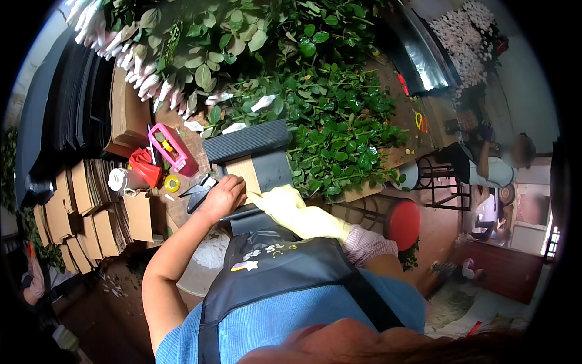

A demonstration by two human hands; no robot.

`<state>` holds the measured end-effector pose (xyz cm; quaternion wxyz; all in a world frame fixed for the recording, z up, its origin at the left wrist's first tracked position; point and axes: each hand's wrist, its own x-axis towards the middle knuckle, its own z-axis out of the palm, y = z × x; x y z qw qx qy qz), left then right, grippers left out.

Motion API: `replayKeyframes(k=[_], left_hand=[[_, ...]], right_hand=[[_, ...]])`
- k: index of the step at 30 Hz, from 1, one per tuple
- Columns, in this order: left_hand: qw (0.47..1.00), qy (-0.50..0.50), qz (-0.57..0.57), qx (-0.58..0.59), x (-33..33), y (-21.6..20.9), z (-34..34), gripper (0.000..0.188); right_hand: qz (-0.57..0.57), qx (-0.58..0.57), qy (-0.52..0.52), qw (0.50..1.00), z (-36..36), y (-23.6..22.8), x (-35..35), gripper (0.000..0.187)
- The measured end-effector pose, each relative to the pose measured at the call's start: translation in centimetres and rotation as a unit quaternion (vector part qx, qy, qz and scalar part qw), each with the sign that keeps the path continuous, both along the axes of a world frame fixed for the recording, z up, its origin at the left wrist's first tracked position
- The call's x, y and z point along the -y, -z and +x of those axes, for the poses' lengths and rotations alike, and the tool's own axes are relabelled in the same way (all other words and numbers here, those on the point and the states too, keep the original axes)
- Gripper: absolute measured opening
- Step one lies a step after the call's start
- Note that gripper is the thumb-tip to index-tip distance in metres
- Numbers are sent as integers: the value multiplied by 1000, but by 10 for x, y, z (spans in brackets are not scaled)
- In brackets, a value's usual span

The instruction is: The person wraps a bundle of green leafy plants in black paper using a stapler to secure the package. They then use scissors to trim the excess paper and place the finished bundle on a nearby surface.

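Close in front of my apron, a dark corrugated wrapping sheet [271,170] lies folded, its ribbed flap [245,141] raised on the far side. A strip of brown cardboard [244,172] rests on it. My bare left hand [225,195] has its fingers curled onto the strip's left edge. In a pale yellow glove, my right hand [294,211] comes in from the right, its fingertips pinched together at the strip's near end. What lies under the fingers is partly hidden. Beside my left hand is a black-handled cutting tool [199,193], partly covered.
Leafy green stems [345,133] with white-sleeved heads [145,79] pile across the far table. At left are a pink tape dispenser [174,149], a yellow tape roll [172,183] and cardboard stacks [91,188]. A red stool [403,224] stands right; another person [500,170] sits beyond.
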<state>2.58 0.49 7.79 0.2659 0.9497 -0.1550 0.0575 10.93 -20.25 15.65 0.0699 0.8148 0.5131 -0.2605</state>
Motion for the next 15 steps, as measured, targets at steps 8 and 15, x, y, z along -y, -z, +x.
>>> replayKeyframes(k=[8, 15], left_hand=[[1000, -2, -29, -8, -3, -8, 4, 34], [999, -27, -19, -35, 3, -17, 8, 34]], right_hand=[[380, -273, 222, 856, 78, -61, 28, 40], [-79, 57, 338, 936, 309, 8, -32, 32]])
